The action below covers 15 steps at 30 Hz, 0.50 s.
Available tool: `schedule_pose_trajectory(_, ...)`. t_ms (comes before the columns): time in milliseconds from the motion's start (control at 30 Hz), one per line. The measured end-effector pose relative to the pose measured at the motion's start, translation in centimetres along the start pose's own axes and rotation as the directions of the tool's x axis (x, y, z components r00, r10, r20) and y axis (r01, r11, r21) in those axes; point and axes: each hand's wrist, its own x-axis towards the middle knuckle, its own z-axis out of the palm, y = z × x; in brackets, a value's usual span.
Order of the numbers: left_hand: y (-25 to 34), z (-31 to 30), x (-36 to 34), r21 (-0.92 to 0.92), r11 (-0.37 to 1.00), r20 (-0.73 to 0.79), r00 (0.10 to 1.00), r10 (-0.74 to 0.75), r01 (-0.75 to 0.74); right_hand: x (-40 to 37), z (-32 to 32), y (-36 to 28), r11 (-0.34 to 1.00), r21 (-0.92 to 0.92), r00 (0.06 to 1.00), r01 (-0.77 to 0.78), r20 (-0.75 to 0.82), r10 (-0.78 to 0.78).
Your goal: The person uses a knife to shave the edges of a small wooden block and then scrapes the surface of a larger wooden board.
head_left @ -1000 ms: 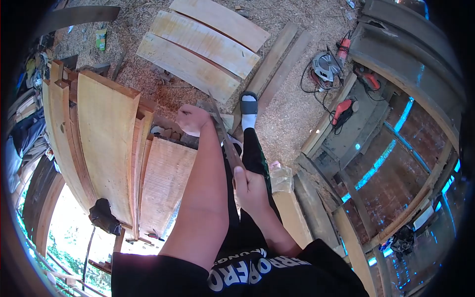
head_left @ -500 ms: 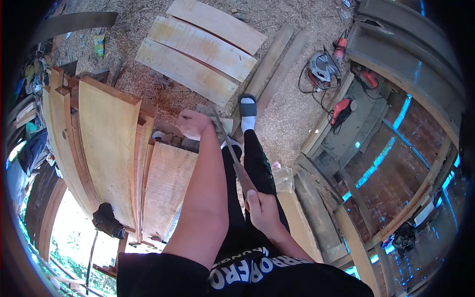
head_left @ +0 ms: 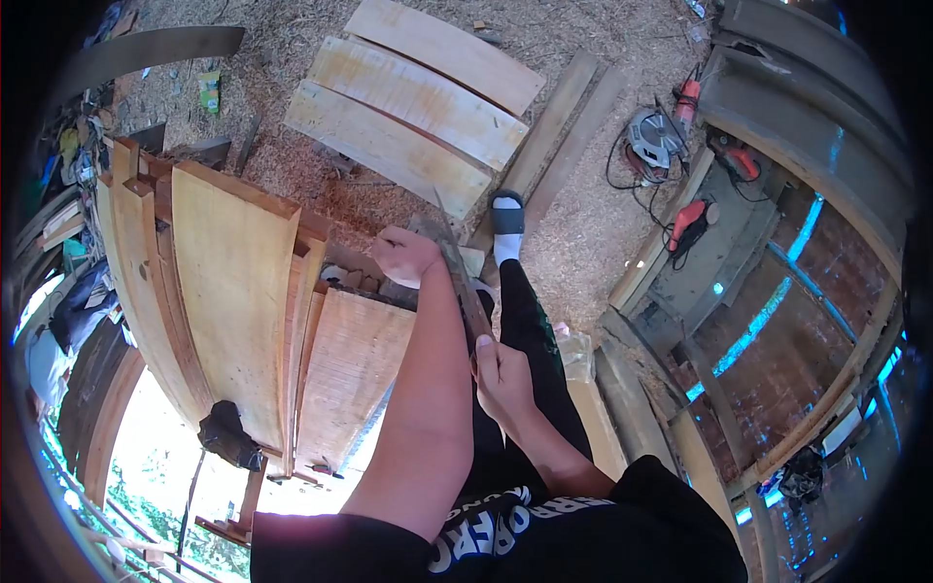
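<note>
My right hand (head_left: pixel 505 384) is wrapped around the near end of a long, tapered handsaw (head_left: pixel 465 291). The blade points away from me and narrows towards its far tip; its teeth are too small to make out. To the left of the blade, my left hand (head_left: pixel 406 257) is closed in a fist above some short wood pieces. Whatever those fingers grip, if anything, is hidden. A pale piece of wood (head_left: pixel 472 260) shows beside the blade, beyond my left forearm. Below the left hand leans a wide board (head_left: pixel 355 364).
Thick planks (head_left: pixel 233 291) stand at the left. Three pale boards (head_left: pixel 418 102) lie on the shavings-covered ground ahead, near two long beams (head_left: pixel 549 121). At right are a circular saw (head_left: pixel 656 136), corded red power tools (head_left: pixel 692 223) and a wooden frame structure (head_left: pixel 768 466).
My right hand and the handsaw have moved forward, away from my body. My left hand keeps about the same place over the wood. The whole view has shifted slightly.
</note>
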Motion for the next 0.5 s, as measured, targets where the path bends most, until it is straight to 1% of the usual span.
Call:
schedule_pose_trajectory(67,0.3,0.3,0.2,-0.04,0.997,-0.005,0.998,-0.061,0.06,0.4,-0.1,1.3,0.999,0.024,1.0,0.029,-0.008,-0.029)
schedule_pose_trajectory(133,0.7,0.1,0.4,-0.048,0.996,0.009,0.997,-0.073,0.073,0.7,-1.4,1.2,0.999,0.041,0.998,0.025,0.052,-0.027)
schedule_pose_trajectory(200,0.7,-0.3,0.1,-0.043,0.994,0.028,0.995,-0.096,0.097,1.1,-1.8,1.4,1.0,0.022,0.998,0.013,0.061,-0.015)
schedule_pose_trajectory(267,1.0,-0.5,0.3,-0.027,0.994,0.06,0.992,-0.108,0.11,1.1,-1.6,1.7,0.997,0.066,0.998,0.043,0.043,-0.046)
schedule_pose_trajectory(300,0.7,-0.3,0.2,-0.025,0.993,0.056,0.992,-0.117,0.119,0.6,-1.9,0.8,0.999,0.054,0.998,0.01,0.059,-0.013)
schedule_pose_trajectory(367,0.4,0.5,0.2,-0.013,0.998,-0.047,0.997,-0.063,0.063,-2.8,-3.4,0.2,0.998,0.065,0.996,0.009,0.087,-0.015)
schedule_pose_trajectory(400,0.6,0.4,0.2,-0.011,0.998,-0.043,0.997,-0.066,0.065,-4.2,-4.2,0.4,0.997,0.074,0.993,0.0,0.114,-0.008)
schedule_pose_trajectory(433,0.6,-0.1,0.3,-0.012,0.996,-0.008,0.996,-0.088,0.088,-4.9,-4.6,0.8,0.997,0.071,0.994,-0.01,0.112,0.002)
schedule_pose_trajectory(467,0.8,-0.4,0.3,-0.019,0.993,0.025,0.993,-0.113,0.113,-5.2,-5.1,1.3,0.998,0.06,0.993,-0.021,0.12,0.013)
schedule_pose_trajectory(500,0.7,-0.3,0.2,-0.024,0.993,0.027,0.993,-0.115,0.116,-5.1,-5.5,1.6,0.998,0.051,0.992,-0.024,0.127,0.017)
